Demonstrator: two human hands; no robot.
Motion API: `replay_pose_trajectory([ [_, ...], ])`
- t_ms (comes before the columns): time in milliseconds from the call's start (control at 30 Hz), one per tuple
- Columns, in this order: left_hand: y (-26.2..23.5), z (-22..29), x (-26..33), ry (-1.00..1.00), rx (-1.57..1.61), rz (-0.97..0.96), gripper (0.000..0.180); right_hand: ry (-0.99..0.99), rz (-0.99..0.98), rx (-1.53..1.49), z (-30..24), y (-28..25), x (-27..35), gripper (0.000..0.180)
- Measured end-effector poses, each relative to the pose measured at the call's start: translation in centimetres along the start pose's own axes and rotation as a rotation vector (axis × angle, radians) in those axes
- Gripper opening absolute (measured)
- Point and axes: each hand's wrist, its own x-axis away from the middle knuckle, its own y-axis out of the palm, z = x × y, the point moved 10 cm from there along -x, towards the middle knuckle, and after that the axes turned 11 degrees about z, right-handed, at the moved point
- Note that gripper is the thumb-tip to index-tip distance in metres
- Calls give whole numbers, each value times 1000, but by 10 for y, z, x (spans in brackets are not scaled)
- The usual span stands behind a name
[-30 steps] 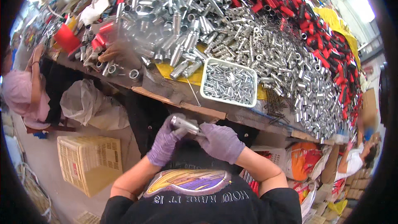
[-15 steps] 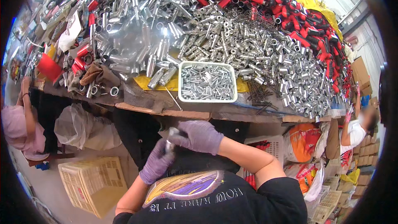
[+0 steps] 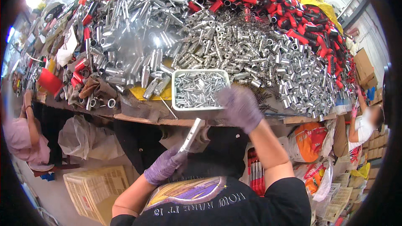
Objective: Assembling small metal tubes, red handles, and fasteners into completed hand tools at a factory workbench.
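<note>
My left hand (image 3: 166,166), in a purple knit glove, is closed around a shiny metal tube (image 3: 192,135) with small dark openings in its side. The tube stands at a slant in front of my chest, its upper end tipped to the right. Over the right end of a white tray (image 3: 197,109) my gloved right hand (image 3: 240,105) is smeared by motion, and I cannot see its fingers well. Small silver pins (image 3: 199,90) fill the tray at the table's near edge.
A large heap of silver metal tubes (image 3: 130,29) covers the table's left. Springs (image 3: 268,100) and short metal sleeves (image 3: 299,83) lie right of the tray, red-and-black handles (image 3: 310,29) behind. People sit at far left and right. A yellow crate (image 3: 94,188) stands low left.
My right hand has left the tube and moved up and right to the tray. My left hand keeps the tube, now in plain sight. The view has shifted slightly.
</note>
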Motion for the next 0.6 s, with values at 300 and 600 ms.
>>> replay_pose_trajectory([
  [300, -11, -6, -10, 70, 311, 219, 38, 252, 384, 1029, 198, -112, -111, 48],
  [600, -38, -14, -16, 147, 304, 248, 33, 270, 504, 655, 209, -135, -113, 36],
])
